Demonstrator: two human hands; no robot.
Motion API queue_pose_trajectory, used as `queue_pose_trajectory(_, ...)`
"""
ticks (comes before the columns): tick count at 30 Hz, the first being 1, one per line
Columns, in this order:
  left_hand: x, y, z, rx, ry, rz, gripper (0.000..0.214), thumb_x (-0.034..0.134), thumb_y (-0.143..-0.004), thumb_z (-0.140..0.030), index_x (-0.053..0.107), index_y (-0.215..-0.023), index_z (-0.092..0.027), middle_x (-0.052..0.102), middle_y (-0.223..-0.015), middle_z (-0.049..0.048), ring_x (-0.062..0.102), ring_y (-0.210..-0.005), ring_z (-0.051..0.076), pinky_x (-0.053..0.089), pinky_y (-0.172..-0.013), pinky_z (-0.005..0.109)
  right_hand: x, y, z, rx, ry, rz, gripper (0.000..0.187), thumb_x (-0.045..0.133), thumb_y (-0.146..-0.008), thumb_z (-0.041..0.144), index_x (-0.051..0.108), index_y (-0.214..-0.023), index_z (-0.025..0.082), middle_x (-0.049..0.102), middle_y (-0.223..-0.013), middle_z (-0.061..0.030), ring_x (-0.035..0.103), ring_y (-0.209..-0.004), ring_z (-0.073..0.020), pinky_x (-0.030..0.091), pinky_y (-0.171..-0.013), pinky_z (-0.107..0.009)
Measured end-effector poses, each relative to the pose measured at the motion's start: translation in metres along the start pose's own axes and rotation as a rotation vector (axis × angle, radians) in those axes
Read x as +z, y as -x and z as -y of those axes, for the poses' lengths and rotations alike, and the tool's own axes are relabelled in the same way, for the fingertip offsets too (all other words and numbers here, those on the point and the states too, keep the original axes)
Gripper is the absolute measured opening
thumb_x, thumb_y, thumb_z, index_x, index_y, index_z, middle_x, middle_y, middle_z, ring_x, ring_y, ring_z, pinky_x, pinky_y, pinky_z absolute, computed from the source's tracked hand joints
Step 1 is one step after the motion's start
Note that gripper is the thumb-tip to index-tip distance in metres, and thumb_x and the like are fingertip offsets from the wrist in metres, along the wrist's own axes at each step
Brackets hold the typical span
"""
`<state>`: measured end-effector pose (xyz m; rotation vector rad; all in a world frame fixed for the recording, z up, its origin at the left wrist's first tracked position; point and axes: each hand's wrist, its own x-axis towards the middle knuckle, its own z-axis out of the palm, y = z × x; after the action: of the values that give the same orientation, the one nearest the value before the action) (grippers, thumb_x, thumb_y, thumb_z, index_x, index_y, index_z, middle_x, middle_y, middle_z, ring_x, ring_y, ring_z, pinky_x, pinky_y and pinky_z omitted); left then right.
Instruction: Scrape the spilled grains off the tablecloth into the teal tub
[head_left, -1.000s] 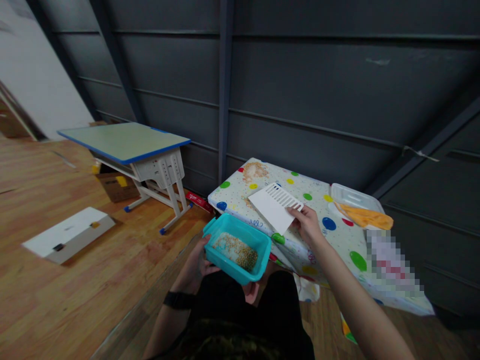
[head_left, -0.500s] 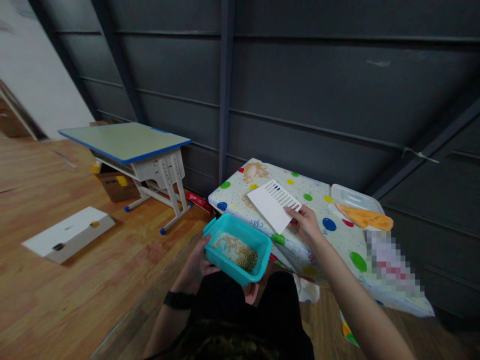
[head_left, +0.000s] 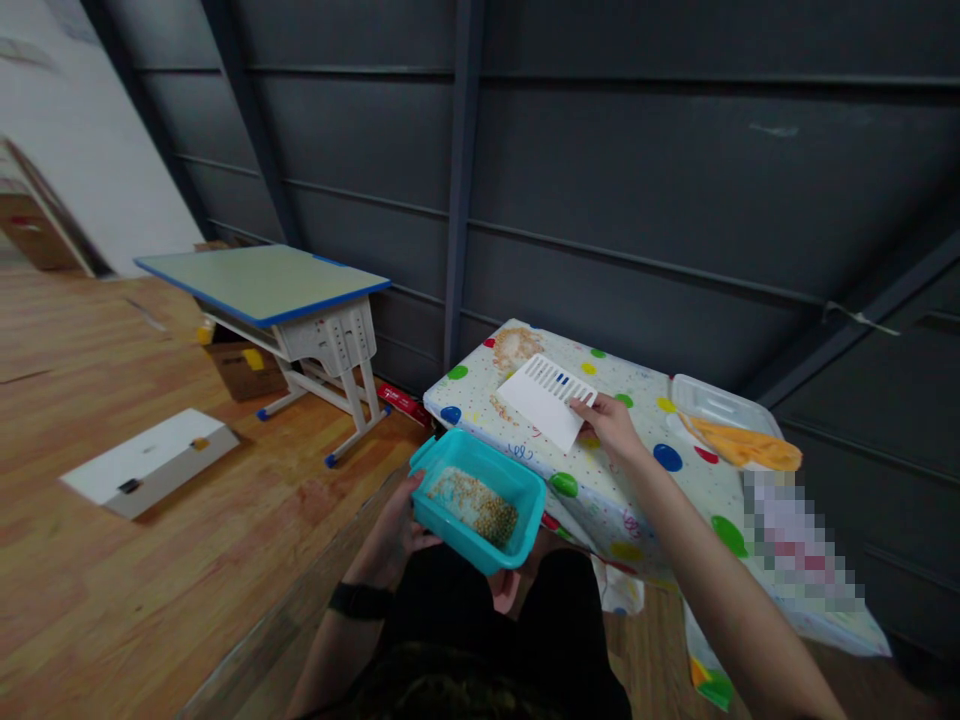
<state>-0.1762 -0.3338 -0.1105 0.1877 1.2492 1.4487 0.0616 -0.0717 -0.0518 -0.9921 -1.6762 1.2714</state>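
My left hand (head_left: 399, 522) grips the left side of a turquoise plastic basin (head_left: 450, 535), held above my lap in front of the table edge. Inside lie pale and yellowish grains (head_left: 476, 505), gathered along the bottom. In my right hand (head_left: 606, 425) is a thin white card (head_left: 541, 405) with a row of slots along its far side, pinched at its right edge. It is over the table, close to a loose patch of pale grain (head_left: 517, 348); a few more grains (head_left: 504, 410) show by its left edge.
A balloon-patterned cloth covers the table (head_left: 480, 385). On its right lie a clear plastic tray (head_left: 724, 402), an orange cloth (head_left: 742, 442) and a blurred-out packet (head_left: 802, 545). Behind stands a dark panelled wall (head_left: 637, 180). Leftward are a desk (head_left: 262, 285) and a white box (head_left: 150, 460) on the floor.
The white card has moved slightly away from me over the table, nearer the grain patch, and its tilt differs. The basin stays in my left hand. The whole view has shifted slightly.
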Motion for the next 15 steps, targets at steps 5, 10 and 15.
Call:
queue_pose_trajectory(5, 0.001, 0.003, -0.002, 0.010, -0.010, 0.022, 0.054, 0.060, -0.084, -0.051, 0.054, -0.130, -0.025, 0.074, -0.104, 0.0071, 0.072, -0.071, 0.022, 0.060, -0.065, 0.037, 0.002, 0.014, -0.001, -0.002, -0.018, 0.058, 0.040, 0.077, -0.069, 0.050, 0.071, -0.090, 0.016, 0.074, -0.081, -0.0069, 0.064, -0.062, -0.0195, 0.052, -0.050, -0.030)
queue_pose_trajectory(10, 0.001, 0.001, 0.000, 0.014, -0.016, 0.009, 0.054, 0.059, -0.084, -0.053, 0.053, -0.131, -0.027, 0.072, -0.111, 0.0073, 0.072, -0.077, 0.022, 0.061, -0.068, 0.038, -0.008, 0.017, 0.001, 0.015, -0.071, 0.017, 0.040, 0.079, -0.067, 0.049, 0.071, -0.089, 0.016, 0.074, -0.082, -0.0078, 0.065, -0.064, -0.0211, 0.054, -0.051, -0.032)
queue_pose_trajectory(15, -0.001, -0.003, 0.002, -0.002, -0.030, -0.006, 0.053, 0.058, -0.084, -0.052, 0.055, -0.130, -0.025, 0.071, -0.110, 0.0080, 0.071, -0.070, 0.021, 0.061, -0.065, 0.038, -0.020, 0.019, -0.002, 0.061, -0.073, 0.006, 0.040, 0.081, -0.064, 0.047, 0.071, -0.089, 0.016, 0.073, -0.081, -0.0072, 0.065, -0.064, -0.0210, 0.054, -0.052, -0.032)
